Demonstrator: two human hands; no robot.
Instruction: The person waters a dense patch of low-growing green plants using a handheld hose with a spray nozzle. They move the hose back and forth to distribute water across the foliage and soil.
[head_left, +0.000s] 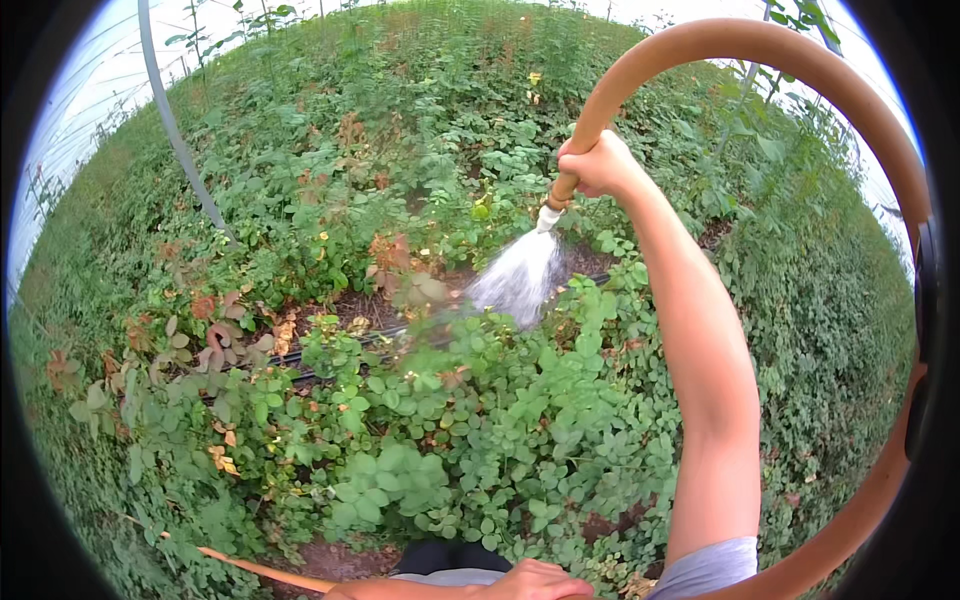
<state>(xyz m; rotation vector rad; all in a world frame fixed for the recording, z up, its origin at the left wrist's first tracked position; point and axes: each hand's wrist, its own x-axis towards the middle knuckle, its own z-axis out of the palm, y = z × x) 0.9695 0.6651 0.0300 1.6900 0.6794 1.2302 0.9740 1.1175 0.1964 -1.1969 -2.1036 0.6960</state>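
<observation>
My right hand (602, 166) grips an orange-brown rubber hose (697, 41) just behind its end. A white nozzle (548, 219) is fixed there, pointing down and to the left. From it a fan of water (517, 276) sprays onto soil and low leaves between plants. The hose arches over my right arm, bends down along the right rim and comes back to the bottom edge. There my left hand (541, 580) is closed over the hose, close to my waist; the picture's edge cuts off its underside.
Dense leafy plants (480, 420), which look like roses, surround me. Black irrigation pipes (300, 360) run along the soil strip. A grey metal post (176, 127) stands at left. Another hose length (262, 571) trails at lower left. Translucent greenhouse sheeting (97, 97) shows behind.
</observation>
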